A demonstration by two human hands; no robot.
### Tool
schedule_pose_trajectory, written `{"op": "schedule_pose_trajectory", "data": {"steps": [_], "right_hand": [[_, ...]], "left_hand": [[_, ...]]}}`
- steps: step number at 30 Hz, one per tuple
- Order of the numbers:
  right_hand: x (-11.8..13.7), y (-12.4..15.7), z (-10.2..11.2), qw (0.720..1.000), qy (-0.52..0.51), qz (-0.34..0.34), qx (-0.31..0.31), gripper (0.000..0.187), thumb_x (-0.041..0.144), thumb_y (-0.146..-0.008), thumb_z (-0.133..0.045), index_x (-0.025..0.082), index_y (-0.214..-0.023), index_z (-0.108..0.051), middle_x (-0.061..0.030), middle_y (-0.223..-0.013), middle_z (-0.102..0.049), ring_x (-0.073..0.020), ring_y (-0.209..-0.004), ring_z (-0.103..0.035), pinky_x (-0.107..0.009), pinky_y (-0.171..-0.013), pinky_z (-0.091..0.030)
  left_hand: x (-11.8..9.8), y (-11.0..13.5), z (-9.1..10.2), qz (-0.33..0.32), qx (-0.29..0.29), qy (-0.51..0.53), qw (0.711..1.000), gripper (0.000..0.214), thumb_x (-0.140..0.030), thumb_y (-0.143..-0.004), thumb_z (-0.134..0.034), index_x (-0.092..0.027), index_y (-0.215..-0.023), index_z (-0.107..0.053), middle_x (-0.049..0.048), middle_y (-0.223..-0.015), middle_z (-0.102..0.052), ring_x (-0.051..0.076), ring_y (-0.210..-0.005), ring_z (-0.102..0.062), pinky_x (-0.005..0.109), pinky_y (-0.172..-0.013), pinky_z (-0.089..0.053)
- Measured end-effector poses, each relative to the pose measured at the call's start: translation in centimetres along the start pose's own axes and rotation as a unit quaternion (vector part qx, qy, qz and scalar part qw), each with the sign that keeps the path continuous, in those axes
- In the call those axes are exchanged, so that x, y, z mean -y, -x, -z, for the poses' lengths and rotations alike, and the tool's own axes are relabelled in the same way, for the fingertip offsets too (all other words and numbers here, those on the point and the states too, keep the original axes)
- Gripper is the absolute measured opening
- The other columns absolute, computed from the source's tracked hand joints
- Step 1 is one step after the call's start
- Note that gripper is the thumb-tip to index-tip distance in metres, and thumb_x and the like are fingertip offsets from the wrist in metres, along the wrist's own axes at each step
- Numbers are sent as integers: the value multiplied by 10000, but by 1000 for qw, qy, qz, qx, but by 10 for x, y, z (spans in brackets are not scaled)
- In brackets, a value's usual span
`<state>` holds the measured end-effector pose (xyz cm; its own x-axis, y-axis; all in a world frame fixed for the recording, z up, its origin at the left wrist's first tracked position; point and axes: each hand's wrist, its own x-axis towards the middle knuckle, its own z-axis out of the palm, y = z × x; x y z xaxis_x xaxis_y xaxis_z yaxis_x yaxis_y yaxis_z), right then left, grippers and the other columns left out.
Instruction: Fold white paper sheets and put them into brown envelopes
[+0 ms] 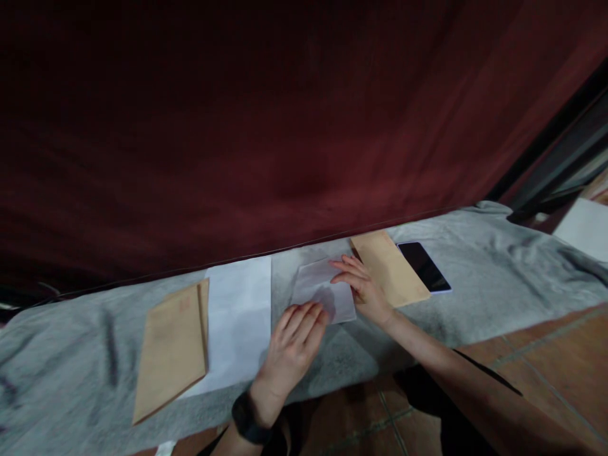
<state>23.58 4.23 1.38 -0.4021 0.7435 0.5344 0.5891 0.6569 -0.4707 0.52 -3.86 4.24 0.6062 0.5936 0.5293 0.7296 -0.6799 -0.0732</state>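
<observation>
A folded white paper (319, 286) lies on the grey cloth (498, 285) in front of me. My left hand (293, 345) rests flat with fingers stretched out, fingertips on the paper's near left edge. My right hand (361, 285) lies on the paper's right side, fingers spread and pressing it down. A black band sits on my left wrist.
A white sheet (237, 320) lies left of the paper, with a brown envelope (171, 345) overlapping its left side. Another brown envelope (390, 266) and a dark phone (424, 266) lie to the right. A dark red curtain (266, 126) hangs behind. Tiled floor shows at bottom right.
</observation>
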Motion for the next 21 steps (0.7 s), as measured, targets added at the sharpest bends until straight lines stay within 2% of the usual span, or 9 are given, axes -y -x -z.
{"op": "schedule_pose_trajectory", "data": {"steps": [3, 7, 9, 11, 14, 17, 19, 21], "right_hand": [[-4, 5, 1, 995, 46, 54, 77, 430, 61, -879, -515, 213, -1248, -674, -59, -1517, -510, -224, -1472, -348, -505, -1227, -275], [-8, 17, -2, 977, 72, 94, 175, 542, 21, -877, -494, 195, -1381, -587, -80, -1537, -483, -192, -1465, -363, -453, -1231, -282], [-10, 25, -4, 970, 63, 107, 210, 595, 23, -850, -532, 188, -1421, -550, -97, -1545, -470, -195, -1461, -372, -447, -1229, -288], [-13, 31, -4, 965, 49, 116, 229, 629, 26, -825, -566, 191, -1431, -538, -100, -1545, -469, -205, -1453, -385, -454, -1230, -283], [-20, 33, -2, 975, 27, 95, 198, 577, 22, -836, -562, 205, -1382, -585, -90, -1485, -545, -215, -1400, -464, -470, -1220, -299], [-26, 26, 6, 993, -16, 41, 110, 384, 105, -907, -564, 231, -1255, -665, -74, -1288, -694, -214, -1226, -621, -489, -1181, -359], [-26, 20, 17, 997, -56, 0, 45, 218, 224, -947, -585, 238, -1125, -710, -58, -1116, -753, -220, -1097, -678, -492, -1136, -408], [-23, 15, 29, 993, -101, -66, -6, 183, 354, -954, -605, 225, -992, -730, -48, -961, -760, -228, -986, -693, -446, -1019, -499]], "left_hand": [[-18, 1, -11, -16, 57, -28, 998, 292, -99, -960, -462, -185, -1161, -655, 84, -1222, -708, 231, -1159, -635, 401, -1038, -470], [-34, 1, -28, -5, 114, -15, 993, 160, -84, -920, -527, -169, -995, -640, 90, -1077, -719, 235, -1034, -665, 392, -943, -521], [-39, 2, -33, 6, 144, 0, 990, 130, -77, -905, -546, -174, -954, -619, 86, -1042, -712, 233, -1007, -667, 392, -922, -531], [-40, 2, -34, 20, 146, 20, 989, 138, -73, -903, -541, -178, -964, -607, 92, -1083, -708, 237, -1012, -671, 392, -909, -539], [-35, 0, -28, 77, 81, 75, 991, 173, -89, -939, -489, -185, -1035, -595, 95, -1130, -715, 218, -981, -695, 354, -855, -554], [-22, -5, -13, 171, -19, 155, 973, 191, -166, -994, -455, -201, -1128, -586, 64, -1036, -742, 173, -880, -715, 278, -773, -545], [-12, -9, 0, 261, -82, 200, 941, 149, -257, -1001, -486, -212, -1072, -609, 31, -917, -738, 158, -789, -703, 244, -701, -522], [-1, -15, 11, 373, -129, 249, 884, 174, -361, -978, -533, -211, -962, -618, 0, -802, -700, 149, -726, -668, 227, -660, -496]]}}
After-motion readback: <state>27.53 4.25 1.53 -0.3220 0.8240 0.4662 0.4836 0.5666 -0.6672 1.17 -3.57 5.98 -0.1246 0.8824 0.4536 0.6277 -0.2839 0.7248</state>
